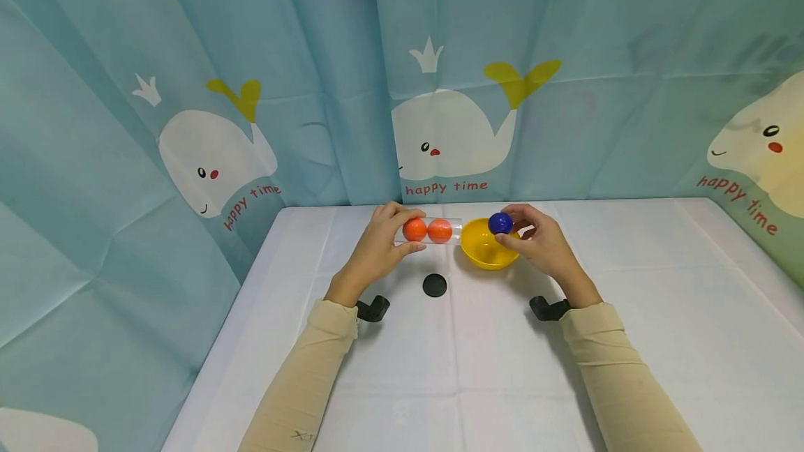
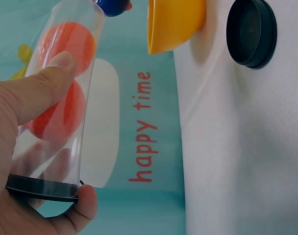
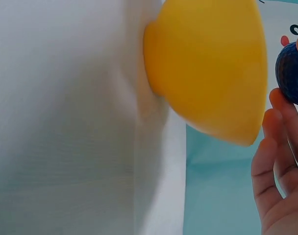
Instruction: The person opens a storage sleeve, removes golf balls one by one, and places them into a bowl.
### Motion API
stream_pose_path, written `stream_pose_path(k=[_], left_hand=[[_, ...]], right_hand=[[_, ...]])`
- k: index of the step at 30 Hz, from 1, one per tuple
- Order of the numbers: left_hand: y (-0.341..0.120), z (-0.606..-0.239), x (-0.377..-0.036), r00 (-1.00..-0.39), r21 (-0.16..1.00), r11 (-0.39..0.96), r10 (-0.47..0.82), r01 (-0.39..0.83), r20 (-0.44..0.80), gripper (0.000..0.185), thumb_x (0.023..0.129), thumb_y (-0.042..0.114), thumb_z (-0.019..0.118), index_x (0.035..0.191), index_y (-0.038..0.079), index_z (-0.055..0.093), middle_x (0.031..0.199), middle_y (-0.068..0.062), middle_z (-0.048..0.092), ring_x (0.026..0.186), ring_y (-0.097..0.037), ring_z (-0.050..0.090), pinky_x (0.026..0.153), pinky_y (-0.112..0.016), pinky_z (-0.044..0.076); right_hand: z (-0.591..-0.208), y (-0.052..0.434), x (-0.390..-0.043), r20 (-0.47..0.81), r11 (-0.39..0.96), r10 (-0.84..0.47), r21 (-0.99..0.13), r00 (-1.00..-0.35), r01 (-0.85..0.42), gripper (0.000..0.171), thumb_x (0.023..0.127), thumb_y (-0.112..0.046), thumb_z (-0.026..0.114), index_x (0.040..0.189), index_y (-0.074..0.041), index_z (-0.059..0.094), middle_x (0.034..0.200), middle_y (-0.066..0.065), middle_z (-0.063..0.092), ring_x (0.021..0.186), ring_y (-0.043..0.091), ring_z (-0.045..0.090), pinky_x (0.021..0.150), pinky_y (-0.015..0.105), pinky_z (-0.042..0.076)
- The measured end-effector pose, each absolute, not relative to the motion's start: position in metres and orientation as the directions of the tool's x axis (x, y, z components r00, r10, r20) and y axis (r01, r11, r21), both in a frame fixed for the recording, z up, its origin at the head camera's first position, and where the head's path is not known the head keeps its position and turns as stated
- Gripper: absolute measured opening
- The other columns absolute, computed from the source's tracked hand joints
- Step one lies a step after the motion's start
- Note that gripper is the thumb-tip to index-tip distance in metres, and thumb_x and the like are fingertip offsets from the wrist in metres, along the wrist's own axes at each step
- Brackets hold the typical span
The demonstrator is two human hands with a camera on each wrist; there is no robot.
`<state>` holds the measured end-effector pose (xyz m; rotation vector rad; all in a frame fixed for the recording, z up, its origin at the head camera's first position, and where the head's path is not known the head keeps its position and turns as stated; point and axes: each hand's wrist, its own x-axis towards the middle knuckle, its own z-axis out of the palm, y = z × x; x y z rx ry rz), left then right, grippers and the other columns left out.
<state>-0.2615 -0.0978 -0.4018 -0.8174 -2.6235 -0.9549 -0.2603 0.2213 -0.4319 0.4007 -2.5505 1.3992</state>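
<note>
At the centre of the frame, on a white table [image 1: 628,312], a yellow bowl [image 1: 485,246] sits between a left hand [image 1: 377,250] gripping a clear tube [image 1: 433,230] (two orange balls [image 1: 427,230] inside, lying sideways) and a right hand [image 1: 543,243] pinching a blue ball [image 1: 500,223] above the bowl's rim, with a black cap [image 1: 435,285] lying just below.
</note>
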Motion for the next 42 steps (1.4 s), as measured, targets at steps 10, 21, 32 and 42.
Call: stream_pose_path(k=[10, 21, 32, 42], left_hand=[[-0.098, -0.401, -0.261, -0.82, 0.508, 0.644, 0.429, 0.572, 0.379, 0.051, 0.085, 0.027, 0.084, 0.132, 0.016, 0.066, 0.121, -0.006, 0.059, 0.117, -0.026, 0.048, 0.097, -0.041, 0.05], [-0.097, -0.401, -0.26, -0.826, 0.516, 0.645, 0.423, 0.564, 0.373, 0.051, 0.085, 0.026, 0.084, 0.132, 0.017, 0.066, 0.121, -0.005, 0.058, 0.119, -0.025, 0.048, 0.098, -0.042, 0.05], [-0.096, -0.403, -0.261, -0.83, 0.531, 0.638, 0.418, 0.558, 0.37, 0.051, 0.084, 0.021, 0.085, 0.132, 0.017, 0.067, 0.121, -0.004, 0.058, 0.119, -0.024, 0.048, 0.098, -0.042, 0.05], [-0.096, -0.403, -0.261, -0.83, 0.53, 0.639, 0.422, 0.557, 0.364, 0.05, 0.085, 0.023, 0.085, 0.131, 0.016, 0.067, 0.121, -0.004, 0.058, 0.119, -0.024, 0.048, 0.099, -0.042, 0.049]], right_hand=[[-0.441, 0.227, -0.264, 0.289, 0.511, -0.127, -0.801, -0.949, -0.312, 0.044, 0.091, -0.017, 0.079, 0.13, -0.004, 0.061, 0.12, 0.019, 0.068, 0.107, 0.029, 0.059, 0.088, 0.034, 0.048], [-0.454, 0.227, -0.268, 0.285, 0.526, -0.141, -0.789, -0.948, -0.316, 0.044, 0.091, -0.013, 0.077, 0.13, 0.001, 0.06, 0.128, 0.022, 0.057, 0.119, 0.036, 0.046, 0.096, 0.041, 0.042], [-0.457, 0.228, -0.266, 0.211, 0.534, -0.135, -0.808, -0.968, -0.251, 0.046, 0.093, -0.018, 0.076, 0.132, -0.001, 0.06, 0.135, 0.024, 0.05, 0.125, 0.039, 0.041, 0.103, 0.052, 0.044], [-0.457, 0.228, -0.267, 0.156, 0.548, -0.14, -0.81, -0.978, -0.207, 0.048, 0.094, -0.022, 0.075, 0.134, 0.0, 0.058, 0.138, 0.025, 0.048, 0.128, 0.04, 0.04, 0.108, 0.057, 0.043]])
